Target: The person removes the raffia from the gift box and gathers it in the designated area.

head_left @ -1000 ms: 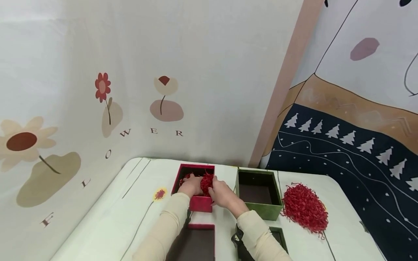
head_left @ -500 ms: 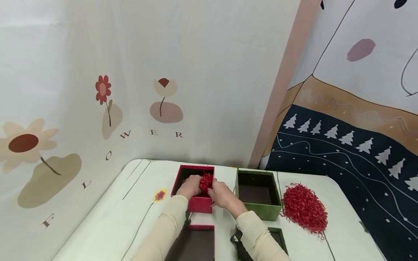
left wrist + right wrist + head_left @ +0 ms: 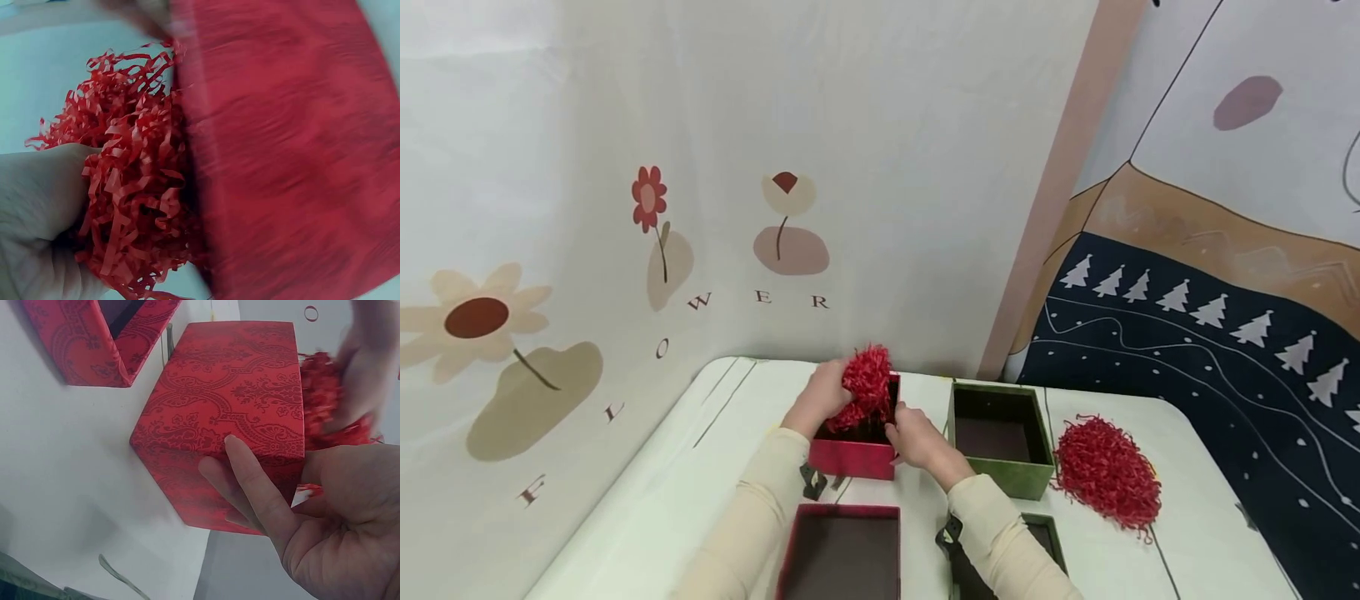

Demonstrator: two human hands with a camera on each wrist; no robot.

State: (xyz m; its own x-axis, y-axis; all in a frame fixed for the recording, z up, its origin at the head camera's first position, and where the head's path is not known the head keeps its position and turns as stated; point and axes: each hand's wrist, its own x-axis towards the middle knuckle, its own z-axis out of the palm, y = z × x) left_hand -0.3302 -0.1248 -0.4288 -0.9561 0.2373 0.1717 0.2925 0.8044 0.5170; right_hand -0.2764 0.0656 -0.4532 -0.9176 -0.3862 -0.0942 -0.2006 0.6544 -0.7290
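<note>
My left hand (image 3: 823, 393) grips a big clump of red shredded paper (image 3: 868, 385) at the top of the red box (image 3: 853, 458). In the left wrist view the crinkled strips (image 3: 137, 187) bulge out past the thumb, right beside the box wall (image 3: 294, 150). My right hand (image 3: 919, 437) holds the box by its right side. From the right wrist, its fingers (image 3: 256, 481) lie along the patterned outer wall (image 3: 231, 394), with the thumb side at the rim. The inside of the red box is mostly hidden by the clump.
A loose heap of red shredded paper (image 3: 1107, 471) lies at the right of the table (image 3: 647, 508). The green box (image 3: 1007, 483) stands left of it. Nearer me are a red-rimmed box or lid (image 3: 842, 554) and a green one (image 3: 1047, 533), partly covered by my right sleeve.
My left hand has come up from inside the red box, lifting the clump of shredded paper above the rim. The right hand stays on the box's right side.
</note>
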